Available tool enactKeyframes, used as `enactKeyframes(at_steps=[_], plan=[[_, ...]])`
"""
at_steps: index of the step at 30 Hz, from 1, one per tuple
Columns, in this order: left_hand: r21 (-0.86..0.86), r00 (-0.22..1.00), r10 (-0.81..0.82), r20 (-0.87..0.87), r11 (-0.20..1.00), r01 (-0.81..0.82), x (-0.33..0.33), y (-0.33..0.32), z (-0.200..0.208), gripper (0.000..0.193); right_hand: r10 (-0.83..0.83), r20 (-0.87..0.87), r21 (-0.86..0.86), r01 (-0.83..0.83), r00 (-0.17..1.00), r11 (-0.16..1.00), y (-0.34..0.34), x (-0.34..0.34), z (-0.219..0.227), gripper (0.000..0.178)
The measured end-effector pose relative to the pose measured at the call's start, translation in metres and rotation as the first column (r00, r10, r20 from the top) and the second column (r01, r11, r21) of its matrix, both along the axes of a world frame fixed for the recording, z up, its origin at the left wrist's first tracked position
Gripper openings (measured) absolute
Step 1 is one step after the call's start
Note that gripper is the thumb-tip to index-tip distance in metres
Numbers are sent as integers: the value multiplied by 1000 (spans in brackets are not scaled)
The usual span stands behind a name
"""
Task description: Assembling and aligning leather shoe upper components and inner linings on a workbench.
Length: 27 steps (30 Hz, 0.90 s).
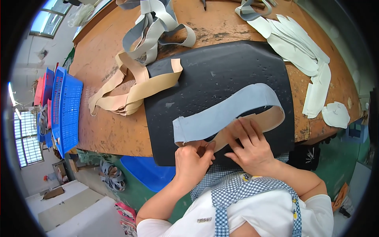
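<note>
A wide fabric band (225, 112), light blue on one face and tan on the other, stands as a loop on a black mat (189, 91). A seam shows at its left end. My left hand (193, 160) is closed on the band's near edge beside that seam, its fingers curled and thumb pressed in. My right hand (252, 148) rests with fingers stretched out against the tan face of the near side, thumb apart. The fingertips of the left hand are partly hidden under the band.
Tan fabric strips (158, 85) lie across the mat's left edge. Grey-white bands (152, 37) are heaped behind them. White cut pieces (296, 45) spread along the right of the wooden table (221, 23). Blue baskets (67, 112) stand left; a blue tub (148, 173) sits below the table edge.
</note>
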<state>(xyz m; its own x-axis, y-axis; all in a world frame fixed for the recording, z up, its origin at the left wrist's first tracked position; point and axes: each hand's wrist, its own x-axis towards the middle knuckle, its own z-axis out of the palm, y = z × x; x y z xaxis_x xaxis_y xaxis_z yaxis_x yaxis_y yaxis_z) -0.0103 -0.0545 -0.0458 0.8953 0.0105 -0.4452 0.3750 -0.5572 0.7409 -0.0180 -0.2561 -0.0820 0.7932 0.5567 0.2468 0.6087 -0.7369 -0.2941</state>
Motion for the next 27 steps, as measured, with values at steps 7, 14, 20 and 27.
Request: enactKeyframes(at_steps=[7, 14, 20, 27], plan=[[-115, 991, 128, 51, 986, -121, -17, -1, -10, 19, 75, -30, -58, -76, 997, 995, 4, -4, -6, 69], [-96, 982, 176, 67, 981, -169, -24, 0, -8, 19, 111, 16, -73, -110, 994, 991, 6, 1, -2, 70], [-227, 962, 262, -74, 935, -272, -21, 6, -11, 18, 111, -2, -110, -111, 994, 988, 6, 2, 0, 73], [-216, 959, 280, -42, 935, -283, -23, 4, -12, 16, 112, -7, -61, -112, 994, 992, 9, -1, -1, 70]])
